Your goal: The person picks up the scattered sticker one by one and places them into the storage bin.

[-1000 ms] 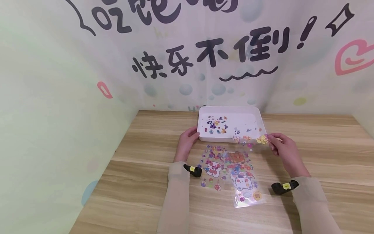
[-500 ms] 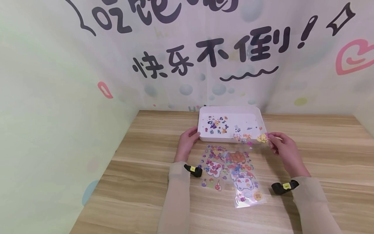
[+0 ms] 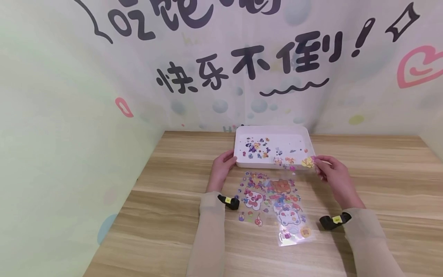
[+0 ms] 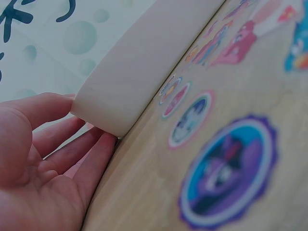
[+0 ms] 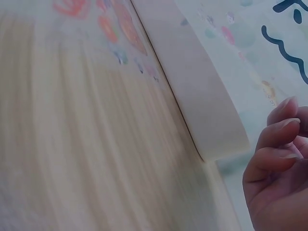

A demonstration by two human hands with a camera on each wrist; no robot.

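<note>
Right grip (image 3: 333,177) pinches a clear sticker sheet (image 3: 307,162) by one end, likely leaving its stickers exposed, over the near side of a white tray (image 3: 257,165). Left grip (image 3: 221,169) holds that tray's near-left corner, presumably steadying it. Other sheets (image 3: 288,217) lie on the tabletop (image 3: 173,184).

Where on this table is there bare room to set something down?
Bare: the tabletop between the right hand and right wall, and between the left hand and left wall. Crowded: the middle, with sticker sheets near the white tray, small colourful pieces clustered in its left half.
</note>
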